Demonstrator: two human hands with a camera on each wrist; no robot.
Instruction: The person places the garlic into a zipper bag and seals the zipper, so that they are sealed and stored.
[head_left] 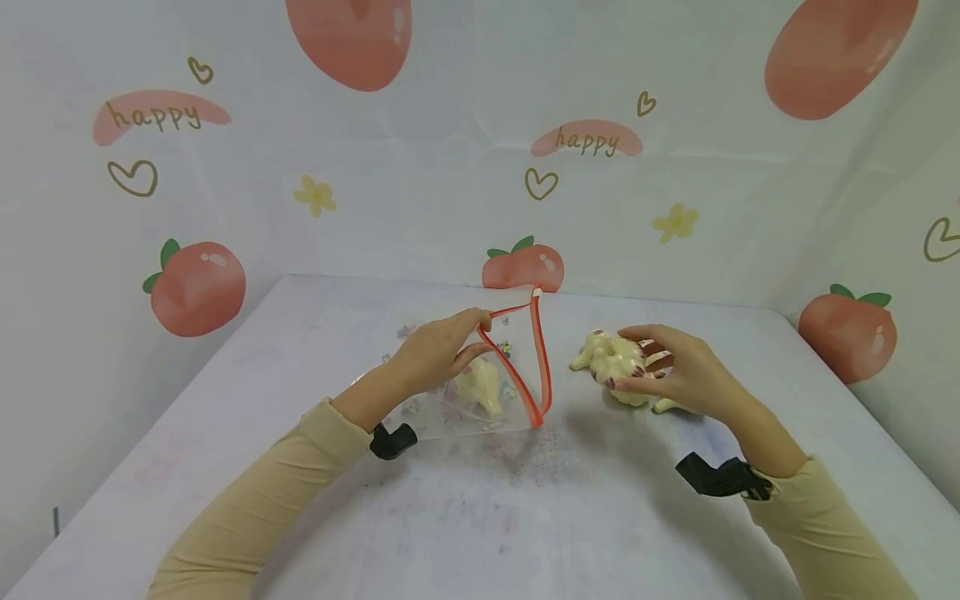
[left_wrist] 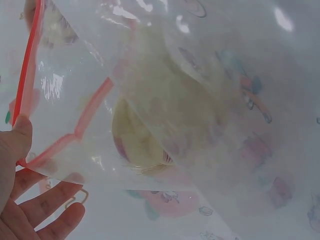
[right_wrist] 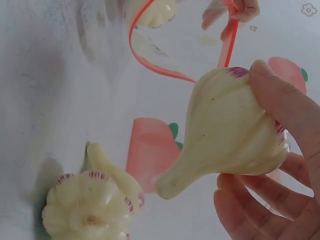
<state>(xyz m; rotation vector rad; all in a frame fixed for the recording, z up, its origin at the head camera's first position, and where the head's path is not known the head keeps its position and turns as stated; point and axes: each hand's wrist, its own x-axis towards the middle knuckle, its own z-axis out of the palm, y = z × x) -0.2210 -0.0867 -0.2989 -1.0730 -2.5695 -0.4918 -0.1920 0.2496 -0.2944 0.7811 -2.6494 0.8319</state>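
A clear zip bag with red edging (head_left: 542, 358) is held at its opening by the left hand (head_left: 431, 354), thumb and fingers pinching the rim. Inside the bag lies a garlic bulb (head_left: 480, 385), seen through the plastic in the left wrist view too (left_wrist: 140, 135). To the right of the bag, the right hand (head_left: 686, 371) grips another garlic bulb (right_wrist: 230, 125) between thumb and fingers, its stem pointing away from the palm. The bag's mouth gapes toward the right hand.
More garlic bulbs (right_wrist: 90, 207) lie on the table below the right hand, one stem (head_left: 670, 406) showing beside it. A printed cloth wall (head_left: 420, 217) rises behind and at both sides of the table (head_left: 465, 525).
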